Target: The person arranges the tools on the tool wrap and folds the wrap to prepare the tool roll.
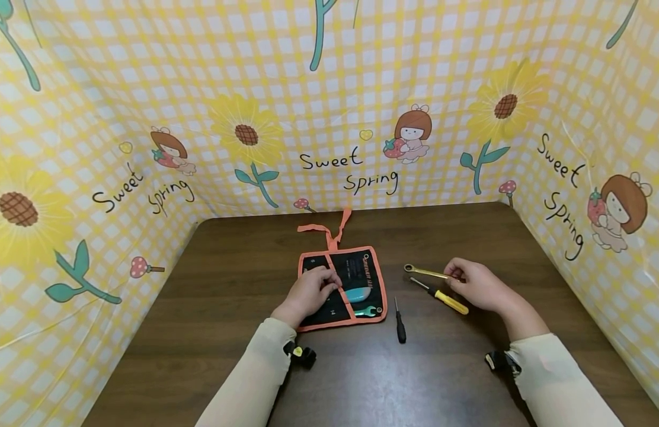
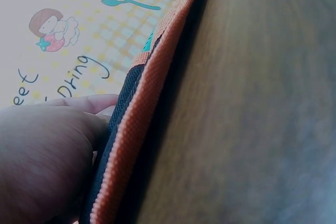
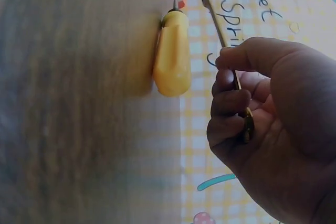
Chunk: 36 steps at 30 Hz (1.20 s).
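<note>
A black tool pouch (image 1: pixel 369 270) with orange trim lies spread on the table, a teal-handled tool (image 1: pixel 358 295) and a green wrench (image 1: pixel 365 312) showing from its pocket. My left hand (image 1: pixel 310 293) is over the pouch's left half, thumb and fingertips pinching the orange-edged pocket rim. In the left wrist view the pouch's orange border (image 2: pixel 144 103) runs beside that hand. My right hand (image 1: pixel 476 284) grips a gold ratchet wrench (image 1: pixel 428 272), its ring end pointing left. The right wrist view shows the fingers curled round the wrench shaft (image 3: pixel 218 27).
A yellow-handled screwdriver (image 1: pixel 451 301) lies just below the wrench. A small black screwdriver (image 1: pixel 400 326) lies between the pouch and my right arm. Orange ties (image 1: pixel 333 236) extend from the pouch's far edge. Patterned cloth (image 1: pixel 329 107) walls the brown table (image 1: pixel 228 267) at back and sides.
</note>
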Each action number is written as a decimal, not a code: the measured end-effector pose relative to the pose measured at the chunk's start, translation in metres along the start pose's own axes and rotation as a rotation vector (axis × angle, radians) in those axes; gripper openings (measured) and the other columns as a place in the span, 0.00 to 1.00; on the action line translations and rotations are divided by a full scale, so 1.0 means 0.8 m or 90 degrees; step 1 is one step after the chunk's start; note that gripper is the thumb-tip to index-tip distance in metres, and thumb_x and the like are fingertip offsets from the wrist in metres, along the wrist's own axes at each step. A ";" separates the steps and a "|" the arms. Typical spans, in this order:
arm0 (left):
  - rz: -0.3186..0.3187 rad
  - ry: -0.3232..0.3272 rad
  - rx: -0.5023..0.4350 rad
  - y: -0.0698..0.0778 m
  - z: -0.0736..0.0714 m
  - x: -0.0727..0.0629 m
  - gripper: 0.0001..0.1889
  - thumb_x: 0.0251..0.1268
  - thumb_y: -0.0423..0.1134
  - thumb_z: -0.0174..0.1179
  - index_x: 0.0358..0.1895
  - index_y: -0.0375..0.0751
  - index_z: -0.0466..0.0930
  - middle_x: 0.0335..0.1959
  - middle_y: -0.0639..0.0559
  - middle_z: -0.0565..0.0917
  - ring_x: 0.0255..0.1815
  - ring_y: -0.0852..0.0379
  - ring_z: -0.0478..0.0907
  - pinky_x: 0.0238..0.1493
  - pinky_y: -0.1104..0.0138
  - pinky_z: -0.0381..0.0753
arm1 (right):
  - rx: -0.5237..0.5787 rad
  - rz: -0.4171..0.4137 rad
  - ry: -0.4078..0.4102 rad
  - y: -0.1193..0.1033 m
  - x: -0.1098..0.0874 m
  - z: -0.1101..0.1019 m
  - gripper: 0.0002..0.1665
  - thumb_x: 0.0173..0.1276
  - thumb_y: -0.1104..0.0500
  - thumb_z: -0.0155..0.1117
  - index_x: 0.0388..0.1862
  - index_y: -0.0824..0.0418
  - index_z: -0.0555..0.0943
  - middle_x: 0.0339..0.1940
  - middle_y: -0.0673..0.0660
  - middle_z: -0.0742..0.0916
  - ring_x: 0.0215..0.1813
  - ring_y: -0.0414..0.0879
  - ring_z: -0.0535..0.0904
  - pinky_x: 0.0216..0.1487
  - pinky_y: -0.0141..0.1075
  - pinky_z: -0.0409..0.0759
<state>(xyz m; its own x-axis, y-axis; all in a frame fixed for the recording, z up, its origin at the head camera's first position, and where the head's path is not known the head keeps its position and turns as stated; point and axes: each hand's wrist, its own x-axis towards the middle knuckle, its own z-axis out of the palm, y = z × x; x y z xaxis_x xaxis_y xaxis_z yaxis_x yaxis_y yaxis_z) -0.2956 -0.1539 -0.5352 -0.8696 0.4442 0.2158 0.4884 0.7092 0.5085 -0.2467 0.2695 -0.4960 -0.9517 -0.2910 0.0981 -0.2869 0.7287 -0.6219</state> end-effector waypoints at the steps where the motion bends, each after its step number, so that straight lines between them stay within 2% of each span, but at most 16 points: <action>1: -0.001 0.000 0.003 0.000 0.000 0.000 0.09 0.75 0.37 0.67 0.38 0.62 0.85 0.40 0.64 0.79 0.39 0.62 0.77 0.45 0.62 0.80 | 0.002 0.000 -0.003 -0.001 0.002 0.001 0.03 0.76 0.63 0.65 0.45 0.59 0.81 0.35 0.52 0.82 0.35 0.46 0.76 0.38 0.41 0.76; 22: -0.004 0.007 -0.008 0.004 -0.002 -0.001 0.09 0.74 0.37 0.67 0.37 0.60 0.85 0.40 0.64 0.80 0.40 0.61 0.77 0.46 0.62 0.80 | 0.014 -0.054 -0.061 -0.035 0.048 0.004 0.03 0.77 0.63 0.63 0.46 0.62 0.81 0.35 0.51 0.83 0.34 0.46 0.77 0.37 0.42 0.77; 36: 0.002 0.007 -0.008 0.002 0.000 0.000 0.09 0.75 0.37 0.66 0.38 0.61 0.84 0.42 0.64 0.79 0.42 0.62 0.78 0.48 0.61 0.80 | 0.028 -0.041 -0.092 -0.059 0.081 0.014 0.03 0.77 0.62 0.64 0.46 0.59 0.81 0.35 0.53 0.83 0.35 0.48 0.76 0.40 0.44 0.76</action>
<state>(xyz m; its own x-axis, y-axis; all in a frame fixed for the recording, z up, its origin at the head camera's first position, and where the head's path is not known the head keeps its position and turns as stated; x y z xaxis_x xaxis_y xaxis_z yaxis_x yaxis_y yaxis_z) -0.2948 -0.1528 -0.5340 -0.8687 0.4403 0.2272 0.4906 0.7008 0.5178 -0.2933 0.2094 -0.4689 -0.9047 -0.4252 0.0275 -0.3389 0.6790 -0.6513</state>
